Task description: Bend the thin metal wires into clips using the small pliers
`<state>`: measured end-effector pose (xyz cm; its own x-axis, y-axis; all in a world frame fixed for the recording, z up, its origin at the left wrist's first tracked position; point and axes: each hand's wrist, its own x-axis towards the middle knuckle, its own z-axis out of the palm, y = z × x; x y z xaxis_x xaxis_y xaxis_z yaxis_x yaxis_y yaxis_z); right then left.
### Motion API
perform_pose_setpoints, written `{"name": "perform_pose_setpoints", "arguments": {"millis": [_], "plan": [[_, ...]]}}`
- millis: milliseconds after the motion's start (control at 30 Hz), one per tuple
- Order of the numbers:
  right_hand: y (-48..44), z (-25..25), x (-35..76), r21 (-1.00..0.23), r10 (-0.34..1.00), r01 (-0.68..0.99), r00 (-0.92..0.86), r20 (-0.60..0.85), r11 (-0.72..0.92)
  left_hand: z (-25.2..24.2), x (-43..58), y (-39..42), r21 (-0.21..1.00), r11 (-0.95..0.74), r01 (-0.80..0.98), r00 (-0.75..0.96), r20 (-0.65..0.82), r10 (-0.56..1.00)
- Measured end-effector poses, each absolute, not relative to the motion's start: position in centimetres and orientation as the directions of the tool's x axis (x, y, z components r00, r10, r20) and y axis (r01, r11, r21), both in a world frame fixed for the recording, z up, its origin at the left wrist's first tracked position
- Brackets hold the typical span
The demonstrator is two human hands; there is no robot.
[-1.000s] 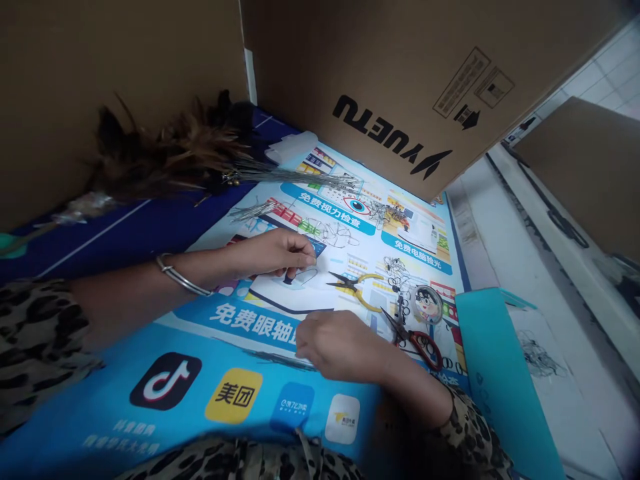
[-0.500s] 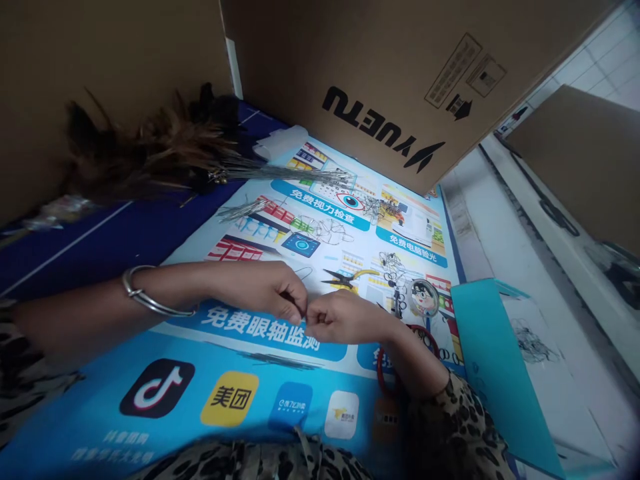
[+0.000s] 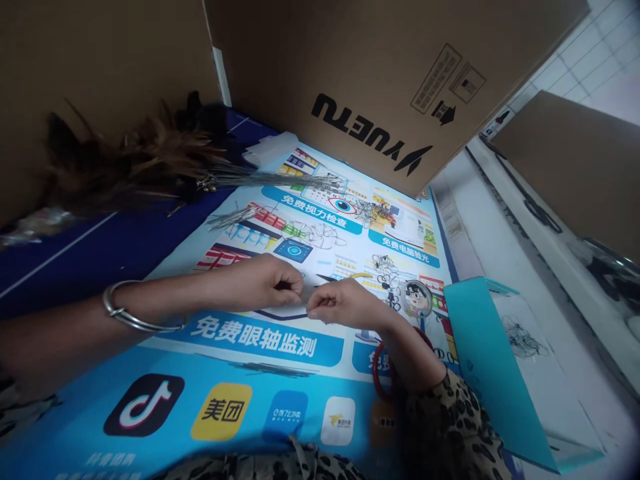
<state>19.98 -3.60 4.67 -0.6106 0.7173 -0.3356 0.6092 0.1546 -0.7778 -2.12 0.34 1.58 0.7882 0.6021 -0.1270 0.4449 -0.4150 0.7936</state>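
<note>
Above a printed poster sheet (image 3: 170,353), my left hand (image 3: 273,283) and my right hand (image 3: 345,303) face each other with a small gap between them. Both have their fingers curled into a pinch; anything between the fingertips is too fine to make out. Pliers with a yellow handle (image 3: 363,275) lie just behind my right hand, partly hidden by it. Red looped handles (image 3: 379,373) show beside my right forearm, which covers part of them. On the near side of my hands lies a thin bundle of dark wires (image 3: 273,369).
A longer wire bundle (image 3: 280,179) and tangled wire loops (image 3: 325,235) lie farther back. Brown feathers (image 3: 145,150) are at the left. A large cardboard box (image 3: 280,60) stands behind, and a turquoise box (image 3: 493,367) holding bent wire is at the right.
My hands, which were touching, have drawn slightly apart. Both remain pinched. The camera view has shifted a little, so the surroundings sit slightly farther left.
</note>
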Motion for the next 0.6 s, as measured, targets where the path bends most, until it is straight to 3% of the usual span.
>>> {"name": "perform_pose_setpoints", "arguments": {"millis": [200,300,433,600], "plan": [[-3.6,4.7,19.8,-0.662,0.755,0.689,-0.593,-0.280,0.296,1.3,-2.3,0.5,0.767,-0.472,0.435,0.797,-0.084,0.598],[-3.9,4.9,19.5,-0.559,0.756,0.729,-0.604,-0.252,0.395,1.7,-2.2,0.0,0.688,-0.577,0.439,0.810,-0.026,0.586],[-4.6,4.9,19.1,-0.357,0.770,0.777,-0.605,-0.200,0.518,2.8,-1.5,-1.8,0.342,-0.789,0.510,0.819,0.086,0.567],[-5.3,4.7,18.4,-0.127,0.793,0.812,-0.583,-0.178,0.569,3.2,-0.4,-4.2,0.029,-0.849,0.527,0.843,0.105,0.527]]}}
